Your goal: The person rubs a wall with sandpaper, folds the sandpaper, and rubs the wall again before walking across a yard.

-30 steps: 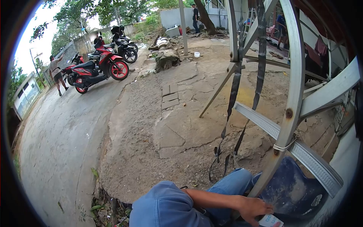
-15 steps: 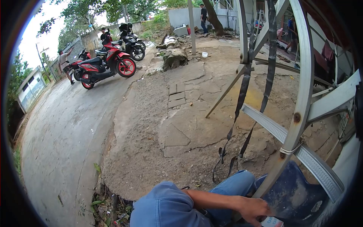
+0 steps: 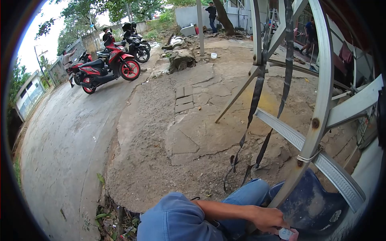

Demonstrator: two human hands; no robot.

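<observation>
Here the left hand (image 3: 268, 220) reaches low past the knee (image 3: 249, 193), fingers (image 3: 281, 226) curled onto a small packet (image 3: 287, 233) beside the ladder (image 3: 321, 100); whether pinching, cannot tell

The small white-and-pink packet (image 3: 287, 233) under the left hand (image 3: 268, 220) is cut off by the bottom edge. Its print is too small to read, and the fingers cover it, so the grip cannot be made out. The arm's blue sleeve (image 3: 177, 219) also runs out at the bottom. The blue plastic chair (image 3: 313, 205) is partly hidden behind the metal ladder (image 3: 321, 100), whose top leaves the upper edge, as do the upper ends of the black straps (image 3: 257, 92). The person by the motorcycles (image 3: 67, 60), another by the tree (image 3: 211, 14) and a third behind the ladder (image 3: 309, 34) are too small to tell in detail.
</observation>
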